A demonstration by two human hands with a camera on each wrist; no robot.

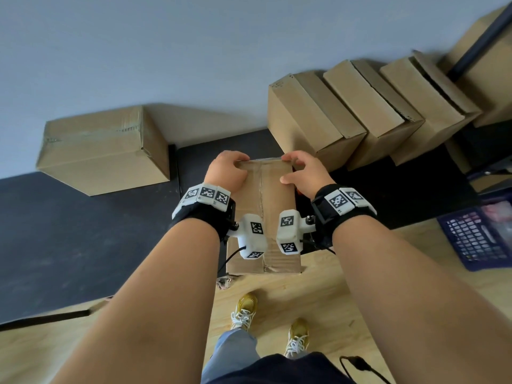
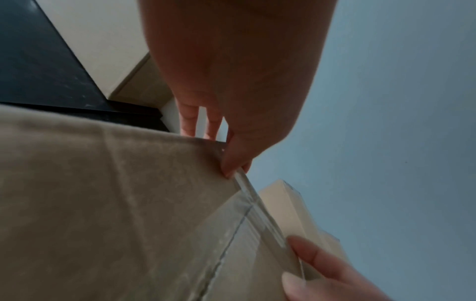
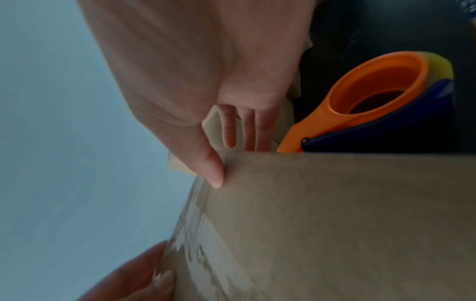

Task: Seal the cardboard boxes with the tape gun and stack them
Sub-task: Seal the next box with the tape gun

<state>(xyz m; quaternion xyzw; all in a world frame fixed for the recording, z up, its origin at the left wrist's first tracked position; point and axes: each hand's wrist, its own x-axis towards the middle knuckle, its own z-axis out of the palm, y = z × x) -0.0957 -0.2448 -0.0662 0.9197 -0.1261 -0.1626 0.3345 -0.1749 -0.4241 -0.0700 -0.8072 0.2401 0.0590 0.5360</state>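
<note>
A cardboard box (image 1: 263, 217) stands on the black mat in front of me, with clear tape (image 2: 265, 213) along its top seam and over its far edge. My left hand (image 1: 241, 163) grips the far left corner of the top, thumb on the tape edge and fingers down the far side. At the far right corner my right hand (image 1: 291, 167) holds the box the same way, its thumb (image 3: 213, 173) on the top. The orange and blue tape gun (image 3: 373, 101) lies on the mat just right of the box.
A taped box (image 1: 102, 151) sits at the left against the grey wall. Several boxes (image 1: 313, 115) lean in a row at the back right. A blue crate (image 1: 479, 234) stands on the wooden floor at the right. My feet (image 1: 245, 309) are below the box.
</note>
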